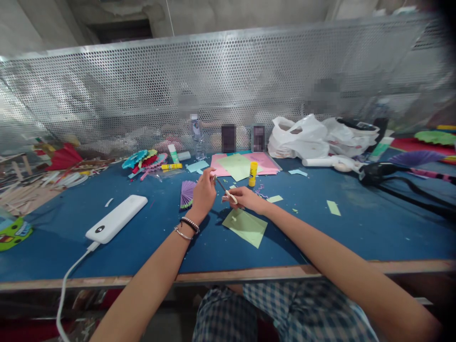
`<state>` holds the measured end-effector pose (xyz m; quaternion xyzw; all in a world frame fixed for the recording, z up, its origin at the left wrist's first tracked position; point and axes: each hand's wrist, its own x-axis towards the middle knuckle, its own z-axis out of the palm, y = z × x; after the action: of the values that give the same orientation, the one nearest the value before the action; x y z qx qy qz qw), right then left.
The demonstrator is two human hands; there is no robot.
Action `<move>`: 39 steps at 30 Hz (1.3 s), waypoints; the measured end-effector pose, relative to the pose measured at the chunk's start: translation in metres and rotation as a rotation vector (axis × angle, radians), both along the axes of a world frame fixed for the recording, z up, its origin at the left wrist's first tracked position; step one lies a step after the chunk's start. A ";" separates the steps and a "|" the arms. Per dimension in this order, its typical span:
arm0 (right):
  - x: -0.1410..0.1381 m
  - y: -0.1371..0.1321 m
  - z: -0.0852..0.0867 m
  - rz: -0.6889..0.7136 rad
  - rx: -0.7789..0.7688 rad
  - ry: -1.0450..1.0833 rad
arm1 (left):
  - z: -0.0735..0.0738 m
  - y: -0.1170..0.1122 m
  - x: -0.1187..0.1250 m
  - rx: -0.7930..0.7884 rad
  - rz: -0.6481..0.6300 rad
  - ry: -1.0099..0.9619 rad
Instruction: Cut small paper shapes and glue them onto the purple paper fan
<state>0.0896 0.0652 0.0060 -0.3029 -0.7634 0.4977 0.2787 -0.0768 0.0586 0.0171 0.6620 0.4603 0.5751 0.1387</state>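
In the head view, my right hand [245, 198] is closed around the pale handles of a pair of scissors [231, 195]. Their dark blades point up and left toward my left hand [204, 191]. The fingers of that hand are pinched together near the blade tips; what lies between them is too small to make out. A purple folded paper fan [186, 194] with green edging lies just left of my left hand, partly covered by it. Below my right hand rest light green paper squares [247, 229] with a small scrap on top. A yellow glue stick [252, 174] stands upright behind my right hand.
Pink paper sheets [271, 164] lie at the back, near a water bottle [199, 140] and a perforated metal screen [142, 95]. A white power bank [117, 219] with a cable is at left. White plastic bags [299, 137] and black straps [406, 190] occupy the right.
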 end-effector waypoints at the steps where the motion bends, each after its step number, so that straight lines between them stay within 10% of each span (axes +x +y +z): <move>1: 0.000 0.001 -0.001 -0.003 0.004 0.001 | 0.001 0.000 0.000 -0.006 -0.001 -0.018; 39: -0.002 -0.003 0.003 -0.012 0.074 -0.037 | -0.011 0.012 0.003 -0.232 0.044 -0.095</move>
<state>0.0875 0.0620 0.0093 -0.3062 -0.7845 0.4616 0.2788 -0.0735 0.0706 0.0063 0.6034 0.5310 0.5514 0.2233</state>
